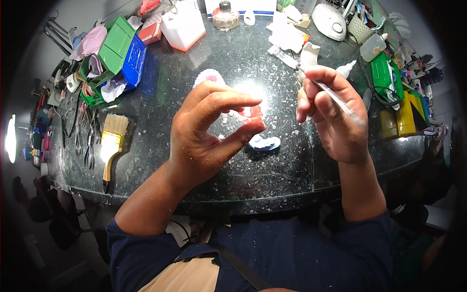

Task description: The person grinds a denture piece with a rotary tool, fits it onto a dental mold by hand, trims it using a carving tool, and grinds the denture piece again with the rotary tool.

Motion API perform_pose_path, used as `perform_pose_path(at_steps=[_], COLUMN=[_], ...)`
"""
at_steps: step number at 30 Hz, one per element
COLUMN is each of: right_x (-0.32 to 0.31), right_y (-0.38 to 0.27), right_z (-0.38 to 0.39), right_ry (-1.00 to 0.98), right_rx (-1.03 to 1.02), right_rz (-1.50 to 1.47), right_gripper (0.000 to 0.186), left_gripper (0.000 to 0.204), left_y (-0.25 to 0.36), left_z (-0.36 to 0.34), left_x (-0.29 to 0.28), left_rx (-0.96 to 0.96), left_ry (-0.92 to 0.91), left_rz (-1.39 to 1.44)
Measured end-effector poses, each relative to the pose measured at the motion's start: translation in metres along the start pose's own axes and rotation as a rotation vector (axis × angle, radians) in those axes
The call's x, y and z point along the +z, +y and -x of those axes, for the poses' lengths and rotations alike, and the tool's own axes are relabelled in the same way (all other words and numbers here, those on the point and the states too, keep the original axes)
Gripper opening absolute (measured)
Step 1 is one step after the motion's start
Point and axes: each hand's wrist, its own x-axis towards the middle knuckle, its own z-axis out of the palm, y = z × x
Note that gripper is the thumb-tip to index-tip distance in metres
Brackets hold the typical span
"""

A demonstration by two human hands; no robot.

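My left hand (202,129) is raised over the table, thumb and fingers closed on a small pinkish-red piece (254,115) that looks like part of a denture; glare washes out its upper part. In my right hand (335,114) is a slim pen-like tool (338,100) with a pale handle, its dark thin end pointing away to the upper left. The two hands are apart. Just beyond my left hand lies a pink-and-white dental model (208,76), partly hidden by the fingers. A pale blue-white moulded piece (264,142) rests below the pinched piece.
A flat paintbrush (112,143) and several metal hand tools (88,138) lie at left. Green (113,48) and blue bins (130,65) stand behind them. A white container (183,27) and a glass jar (225,17) are at the back. Yellow boxes (406,114) stand at right. White crumbs dot the dark tabletop (287,180).
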Motion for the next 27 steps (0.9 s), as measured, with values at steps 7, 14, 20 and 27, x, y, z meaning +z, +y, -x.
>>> perform_pose_path(at_steps=[7,14,20,27], right_x=[0.012,0.017,0.023,0.019], right_y=[-0.002,0.002,0.005,0.006], right_z=[0.005,0.001,0.001,0.008], right_ry=[-0.042,-0.153,-0.126,0.060], right_rx=[-0.191,-0.264,-0.287,-0.253], right_rz=[0.527,0.769,0.757,0.480], right_gripper=[0.014,0.013,0.011,0.043], left_gripper=[0.054,0.052,0.051,0.050], left_y=[-0.005,-0.005,-0.003,0.005], left_z=[0.002,0.001,0.003,0.003], left_x=[0.001,0.003,0.004,0.002], left_rx=[0.068,0.097,0.114,-0.047], left_ry=[-0.043,-0.055,-0.079,-0.063], left_rz=[-0.030,-0.035,-0.053,0.033])
